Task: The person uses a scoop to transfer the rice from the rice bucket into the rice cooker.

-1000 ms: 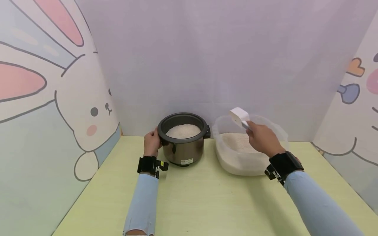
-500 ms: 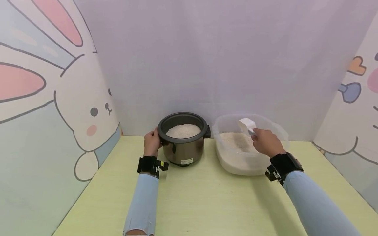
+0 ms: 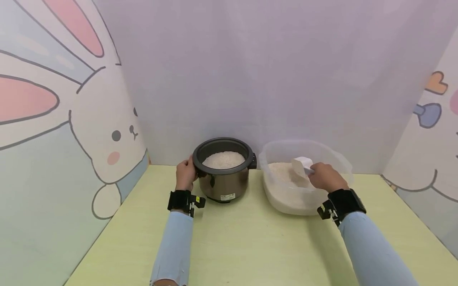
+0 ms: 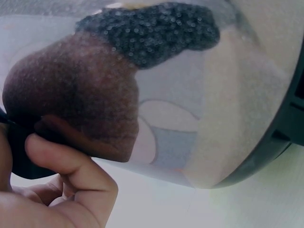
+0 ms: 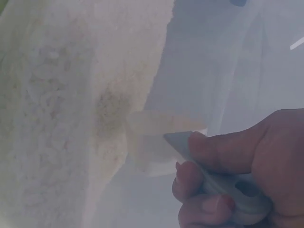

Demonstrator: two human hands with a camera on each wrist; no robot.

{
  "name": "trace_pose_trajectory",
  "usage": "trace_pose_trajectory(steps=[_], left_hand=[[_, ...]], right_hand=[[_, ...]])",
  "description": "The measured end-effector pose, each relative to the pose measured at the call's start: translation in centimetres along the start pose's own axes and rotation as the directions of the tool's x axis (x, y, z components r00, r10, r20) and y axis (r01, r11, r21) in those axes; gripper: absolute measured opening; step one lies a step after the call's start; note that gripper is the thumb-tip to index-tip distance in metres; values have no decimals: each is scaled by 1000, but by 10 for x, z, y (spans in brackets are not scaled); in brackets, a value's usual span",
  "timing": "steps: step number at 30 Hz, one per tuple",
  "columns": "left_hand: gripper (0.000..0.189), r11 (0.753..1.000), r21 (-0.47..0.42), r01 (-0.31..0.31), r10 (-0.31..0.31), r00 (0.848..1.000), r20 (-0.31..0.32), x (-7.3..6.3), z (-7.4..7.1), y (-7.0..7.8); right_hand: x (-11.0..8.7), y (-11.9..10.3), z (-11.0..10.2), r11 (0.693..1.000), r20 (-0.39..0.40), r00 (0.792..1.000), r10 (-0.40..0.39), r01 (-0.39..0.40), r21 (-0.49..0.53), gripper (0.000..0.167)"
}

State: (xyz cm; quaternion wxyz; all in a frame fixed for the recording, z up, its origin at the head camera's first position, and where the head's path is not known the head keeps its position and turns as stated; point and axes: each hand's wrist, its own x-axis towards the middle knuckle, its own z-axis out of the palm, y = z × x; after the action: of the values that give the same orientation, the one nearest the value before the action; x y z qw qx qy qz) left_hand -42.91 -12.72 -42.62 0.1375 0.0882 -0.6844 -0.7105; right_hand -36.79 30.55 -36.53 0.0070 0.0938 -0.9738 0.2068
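A dark metallic rice cooker (image 3: pixel 222 186) stands lidless at the back of the table, with white rice (image 3: pixel 224 160) inside. My left hand (image 3: pixel 185 174) grips its side handle (image 4: pixel 28 159), thumb and fingers curled round the black part. To the right is a translucent plastic tub (image 3: pixel 311 150) with a bed of rice (image 3: pixel 280 171). My right hand (image 3: pixel 327 178) holds a white scoop (image 5: pixel 149 152) by its grey handle (image 5: pixel 232 190). The scoop is low inside the tub, close to the rice; whether its edge touches the rice I cannot tell.
The pale yellow-green table (image 3: pixel 247 246) extends in front of both containers. A plain lilac backdrop (image 3: pixel 243 71) rises right behind them. Rabbit-printed panels flank the table, one on the left (image 3: pixel 89 147) and one on the right (image 3: pixel 418 159).
The scoop in my right hand has come down and to the right into the tub, and it has turned in the grip. My left hand stays on the cooker handle.
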Motion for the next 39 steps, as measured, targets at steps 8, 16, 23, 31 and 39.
trace_pose_trajectory(steps=[8, 16, 23, 31, 39], left_hand=[[42, 1000, -8, 11, -11, 1000, -1, -1, -2, 3], [42, 1000, -17, -4, 4, 1000, -3, -5, -5, -2], [42, 1000, -18, -5, 5, 1000, -9, -3, -2, -3], [42, 1000, -3, 15, -15, 1000, -14, -3, 1, 0], [43, 1000, -12, 5, -5, 1000, -11, -4, 1, 3]], right_hand=[[2, 0, 1, 999, 85, 995, 47, -46, -14, 21], [10, 5, 8, 997, 209, 977, -33, 17, 76, 21], [10, 5, 5, 987, 232, 969, -84, 49, 152, 26], [11, 8, 3, 966, 263, 953, -149, 84, 243, 30], [11, 6, -1, 957, 292, 935, -202, 124, 263, 32]])
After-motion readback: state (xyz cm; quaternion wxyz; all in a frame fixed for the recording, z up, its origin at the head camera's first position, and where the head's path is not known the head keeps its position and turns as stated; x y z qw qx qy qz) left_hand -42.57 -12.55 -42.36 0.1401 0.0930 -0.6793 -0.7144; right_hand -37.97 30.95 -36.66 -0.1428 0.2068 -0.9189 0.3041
